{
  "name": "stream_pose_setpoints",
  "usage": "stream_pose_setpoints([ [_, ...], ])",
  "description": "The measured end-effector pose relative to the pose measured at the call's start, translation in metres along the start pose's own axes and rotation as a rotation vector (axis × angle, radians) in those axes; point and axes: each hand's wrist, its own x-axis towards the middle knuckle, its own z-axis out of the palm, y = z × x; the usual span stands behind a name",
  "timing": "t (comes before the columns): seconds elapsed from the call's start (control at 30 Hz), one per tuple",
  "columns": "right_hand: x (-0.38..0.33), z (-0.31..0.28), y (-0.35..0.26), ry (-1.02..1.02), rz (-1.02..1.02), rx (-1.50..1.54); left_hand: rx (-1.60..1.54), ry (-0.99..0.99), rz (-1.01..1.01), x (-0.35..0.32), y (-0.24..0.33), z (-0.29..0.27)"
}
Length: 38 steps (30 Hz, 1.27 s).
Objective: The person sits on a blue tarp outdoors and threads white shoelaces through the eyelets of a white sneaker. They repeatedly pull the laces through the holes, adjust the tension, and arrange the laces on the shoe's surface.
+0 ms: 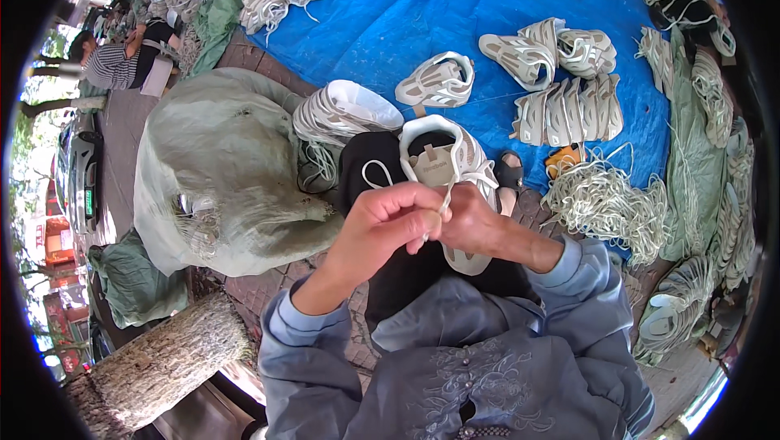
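A white and beige sneaker (468, 151) rests on my lap, its opening facing up and its insole showing. Just over its near end my two hands meet. My left hand (388, 219) pinches a white shoelace (376, 165) between thumb and fingers, and a loop of it stands up beyond the knuckles. Close against it, my right hand (474, 222) is closed on the same lace, its fingertips partly hidden behind the left ones. The lower part of the sneaker shows beneath my right wrist.
A blue tarp (390, 17) bears a single sneaker (439, 81), a row of shoe uppers (569, 111) and a heap of white laces (605, 204). A large pale sack (219, 164) stands at my left, beside a tree trunk (175, 359). Another person (122, 62) sits far left.
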Motion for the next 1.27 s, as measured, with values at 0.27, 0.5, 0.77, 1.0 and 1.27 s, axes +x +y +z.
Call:
stream_pose_setpoints([
  [0.27,0.003,-0.124,0.041,0.555,0.554,0.710,-1.233,0.085,0.705,-0.025,-0.024,-0.082],
  [0.5,-0.017,-0.184,0.096,0.654,0.590,1.064,-0.403,0.924,0.643,-0.047,-0.067,-0.194],
  [0.77,-0.035,-0.214,0.127,0.744,0.501,1.273,-0.621,1.146,0.527,-0.047,-0.108,-0.241],
  [1.0,0.008,-0.096,0.064,0.005,0.725,0.318,-0.837,0.838,0.643,-0.026,-0.054,-0.240],
  [1.27,0.020,-0.009,0.042,-0.551,0.321,-0.201,0.879,0.751,0.573,0.025,-0.071,-0.079],
])
